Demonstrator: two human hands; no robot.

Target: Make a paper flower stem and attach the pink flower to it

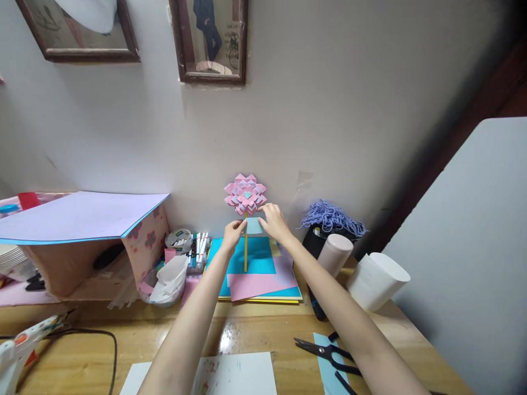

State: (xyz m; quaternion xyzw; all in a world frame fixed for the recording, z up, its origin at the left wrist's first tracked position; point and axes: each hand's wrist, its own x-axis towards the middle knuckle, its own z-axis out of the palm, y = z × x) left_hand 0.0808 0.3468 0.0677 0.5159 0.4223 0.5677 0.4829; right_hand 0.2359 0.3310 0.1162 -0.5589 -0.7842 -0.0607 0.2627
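A pink folded-paper flower [245, 194] on a yellow stick [246, 253] stands upright against the wall. Just under the flower head, a small pale blue paper piece [254, 225] sits at the stick. My left hand [233, 231] pinches the left side of that piece, beside the stick. On the piece's upper right, my right hand [273, 220] presses it with bent fingertips. The stick's foot rests on a stack of blue, pink and yellow paper sheets [255, 274].
Black scissors [327, 353] lie on a blue scrap at front right. A glue gun [22, 343] with cable is at front left. Markers [198, 247], a tape roll, a box under a purple sheet [78, 215], purple yarn [331, 217] and white rolls [376, 280] line the wall.
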